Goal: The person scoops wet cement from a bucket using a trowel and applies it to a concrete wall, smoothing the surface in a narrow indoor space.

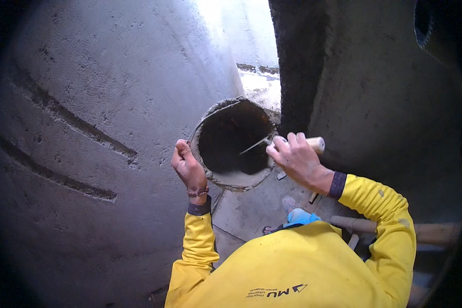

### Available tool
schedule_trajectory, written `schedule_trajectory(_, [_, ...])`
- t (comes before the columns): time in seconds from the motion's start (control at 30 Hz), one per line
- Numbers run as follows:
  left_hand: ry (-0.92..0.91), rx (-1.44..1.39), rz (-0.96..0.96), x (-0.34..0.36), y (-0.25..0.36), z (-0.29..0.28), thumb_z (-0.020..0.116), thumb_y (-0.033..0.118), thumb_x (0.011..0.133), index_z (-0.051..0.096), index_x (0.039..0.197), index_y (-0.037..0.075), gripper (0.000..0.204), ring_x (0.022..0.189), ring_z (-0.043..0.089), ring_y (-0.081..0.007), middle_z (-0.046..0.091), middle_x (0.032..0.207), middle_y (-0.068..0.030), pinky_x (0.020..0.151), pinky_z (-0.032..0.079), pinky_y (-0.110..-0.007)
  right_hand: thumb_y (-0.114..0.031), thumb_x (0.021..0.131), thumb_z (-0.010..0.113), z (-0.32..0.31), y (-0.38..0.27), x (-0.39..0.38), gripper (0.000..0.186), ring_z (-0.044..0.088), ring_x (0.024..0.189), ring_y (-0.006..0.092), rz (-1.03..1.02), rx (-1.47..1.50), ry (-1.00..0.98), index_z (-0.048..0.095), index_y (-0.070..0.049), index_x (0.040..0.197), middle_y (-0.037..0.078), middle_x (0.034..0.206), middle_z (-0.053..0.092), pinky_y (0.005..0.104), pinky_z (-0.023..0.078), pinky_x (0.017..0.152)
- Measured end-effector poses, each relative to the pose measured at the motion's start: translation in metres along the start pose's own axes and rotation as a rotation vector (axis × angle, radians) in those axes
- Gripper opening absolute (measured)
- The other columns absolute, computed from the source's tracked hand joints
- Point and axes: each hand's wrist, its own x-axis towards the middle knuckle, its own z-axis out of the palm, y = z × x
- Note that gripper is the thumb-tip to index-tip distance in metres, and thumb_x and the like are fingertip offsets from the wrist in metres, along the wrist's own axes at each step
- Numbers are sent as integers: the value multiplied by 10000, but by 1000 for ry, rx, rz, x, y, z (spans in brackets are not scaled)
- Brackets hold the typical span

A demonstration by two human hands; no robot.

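In front of my chest is a round bucket with a dark inside and a rim crusted with dried mortar. My left hand is at its left side, fingers closed on the thin wire handle that curves along the far left rim. My right hand grips the pale wooden handle of a trowel at the right rim. The trowel's thin blade, seen nearly edge-on, points left over the bucket's opening. How much the bucket holds cannot be made out in the dark.
A grey plastered wall with two long grooves rises on the left. Another grey wall stands right of a bright gap. Below, a wooden pole lies at the right, near my feet on the grey floor.
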Motion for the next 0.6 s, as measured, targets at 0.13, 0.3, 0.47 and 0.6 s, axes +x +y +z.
schedule_trajectory(0.13, [-33, -32, 10, 1, -1, 5, 431, 438, 1086, 487, 822, 39, 482, 755, 361, -100, 403, 777, 40, 659, 319, -289, -225, 820, 645, -14, 5, 33, 194, 611, 756, 202, 191, -76, 149, 617, -120, 981, 47, 898, 582, 352, 463, 617])
schedule_trajectory(0.3, [-59, -21, 30, 3, -3, 10, 441, 439, 1083, 501, 819, 34, 487, 744, 363, -104, 408, 769, 44, 648, 322, -289, -166, 790, 705, 4, -21, -1, 309, 636, 751, 198, -10, 87, 146, 617, -85, 1074, 74, 928, 615, 342, 470, 578])
schedule_trajectory(0.47, [-125, 85, 94, 6, -3, 20, 449, 437, 1080, 515, 819, 9, 506, 702, 367, -114, 415, 710, 13, 608, 333, -312, -209, 839, 636, -1, 6, 11, 121, 625, 712, 203, 159, -153, 81, 656, -130, 930, 34, 829, 591, 369, 459, 592])
schedule_trajectory(0.6, [-209, 101, 195, -4, 22, 68, 461, 428, 1077, 497, 806, 9, 501, 671, 356, -113, 404, 679, -12, 586, 329, -318, -189, 856, 645, 5, 39, 27, 148, 655, 729, 233, 198, -348, -79, 705, -65, 908, 68, 830, 624, 400, 530, 613])
